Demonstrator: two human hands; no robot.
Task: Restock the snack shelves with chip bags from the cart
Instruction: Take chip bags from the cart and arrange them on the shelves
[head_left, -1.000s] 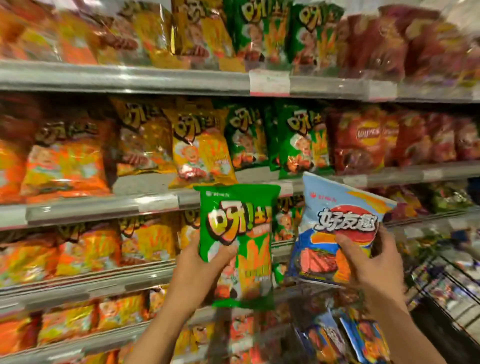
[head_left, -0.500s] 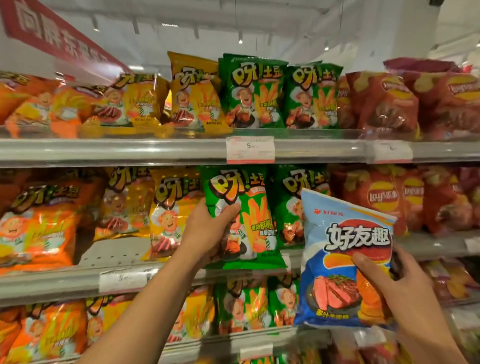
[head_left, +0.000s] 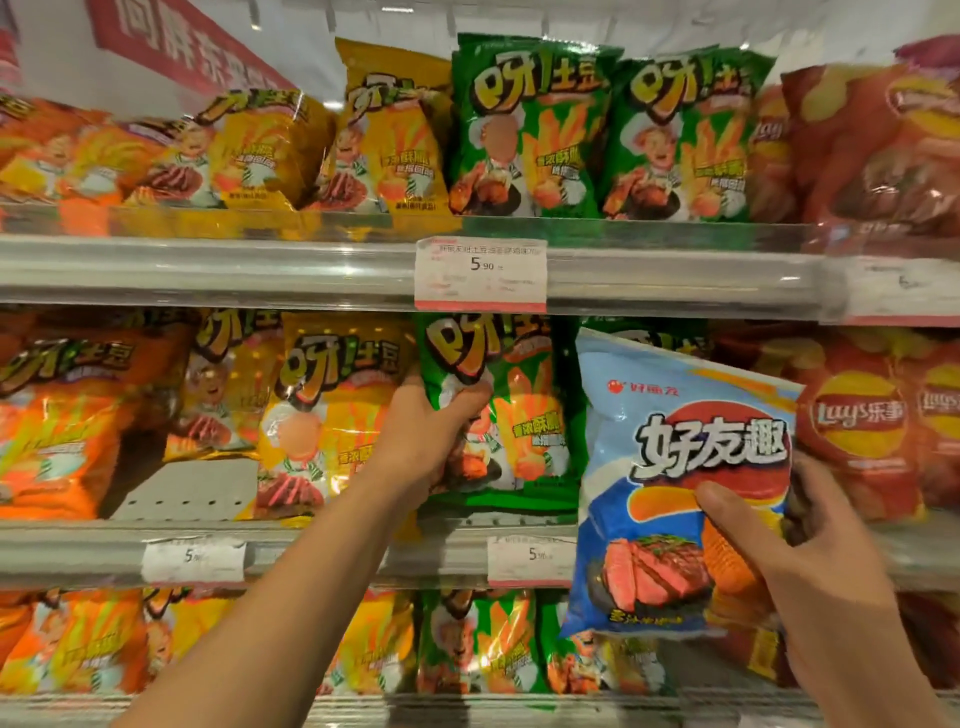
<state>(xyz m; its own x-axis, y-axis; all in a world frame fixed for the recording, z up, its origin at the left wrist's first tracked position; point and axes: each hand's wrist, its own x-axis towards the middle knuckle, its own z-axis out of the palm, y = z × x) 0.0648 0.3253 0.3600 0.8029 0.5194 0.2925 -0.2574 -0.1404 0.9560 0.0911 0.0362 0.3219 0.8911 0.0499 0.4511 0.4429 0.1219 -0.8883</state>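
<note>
The person's left hand (head_left: 426, 441) reaches up to the middle shelf (head_left: 322, 551) and grips a green chip bag (head_left: 498, 410) by its left edge, thumb across the front and fingers curled behind it. The bag stands upright on that shelf, its top just under the white price tag (head_left: 480, 273) marked 5.90 on the upper shelf rail (head_left: 208, 270). A yellow chip bag (head_left: 332, 410) stands just to its left, and beyond that a bare patch of perforated shelf back (head_left: 187, 488) shows between yellow and orange bags (head_left: 57, 421).

The right hand (head_left: 789, 566) holds a blue chip bag (head_left: 675, 467) with a steak picture in front of the shelves, tilted slightly, its thumb pressed on the front and fingers (head_left: 797, 499) wrapped around the right edge. It partly covers the green bags behind it and sits beside red Lay's bags (head_left: 857, 421) to the right.

On the top shelf stand two more green bags (head_left: 602, 130), with yellow ones (head_left: 395, 140) to their left.
</note>
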